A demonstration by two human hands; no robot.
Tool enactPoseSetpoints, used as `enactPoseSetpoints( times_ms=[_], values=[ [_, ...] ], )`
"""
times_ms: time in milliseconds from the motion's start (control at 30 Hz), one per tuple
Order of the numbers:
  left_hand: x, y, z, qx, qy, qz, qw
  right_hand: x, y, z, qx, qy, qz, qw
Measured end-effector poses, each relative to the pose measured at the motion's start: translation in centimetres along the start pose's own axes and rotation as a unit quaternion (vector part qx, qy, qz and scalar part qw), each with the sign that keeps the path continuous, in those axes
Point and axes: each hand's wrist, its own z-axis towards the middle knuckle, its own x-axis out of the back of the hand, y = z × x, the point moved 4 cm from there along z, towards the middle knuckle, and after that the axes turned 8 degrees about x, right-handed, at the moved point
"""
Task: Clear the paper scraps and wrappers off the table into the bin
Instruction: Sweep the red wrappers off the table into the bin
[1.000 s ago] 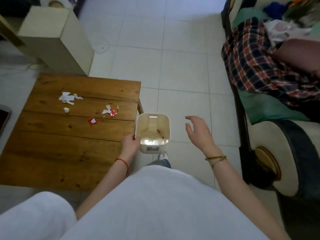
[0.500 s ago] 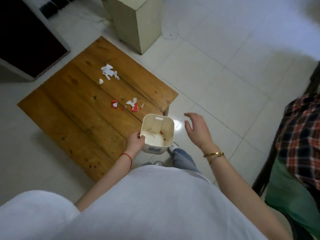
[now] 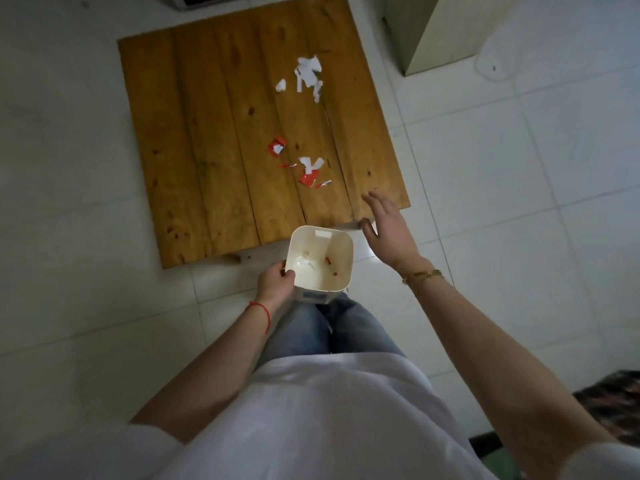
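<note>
A low wooden table [image 3: 221, 140] fills the upper middle of the head view. White paper scraps [image 3: 306, 76] lie near its far right side. Red and white wrapper pieces [image 3: 310, 171] and a small red wrapper [image 3: 277, 146] lie nearer its front. My left hand [image 3: 275, 284] grips the near left corner of a small cream bin [image 3: 320, 296], held just below the table's near edge. A few red and white bits lie inside the bin. My right hand [image 3: 388, 230] hovers open over the table's near right corner, holding nothing.
A cream box-shaped stand [image 3: 436, 29] rises off the table's far right corner. Pale floor tiles [image 3: 519, 168] surround the table. My legs in jeans [image 3: 332, 327] are below the bin. Dark plaid cloth [image 3: 613, 410] shows at the lower right edge.
The view has swung round, so the table now lies straight ahead. My right hand has moved forward from beside the bin to the table's near right corner. My left hand keeps its grip on the bin.
</note>
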Motion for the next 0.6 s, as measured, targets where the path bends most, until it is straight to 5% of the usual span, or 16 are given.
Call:
enactPoseSetpoints(
  times_ms=[333, 600],
  values=[
    [-3.7, -4.4, 5.0, 0.09, 0.032, -0.04, 0.995, -6.7, 2.8, 8.5, 0.072, -0.127, -0.052, 0.988],
    [-6.4, -7.4, 10.4, 0.097, 0.035, -0.07, 0.992, -11.6, 4.2, 15.1, 0.105, -0.123, -0.047, 0.986]
  ],
)
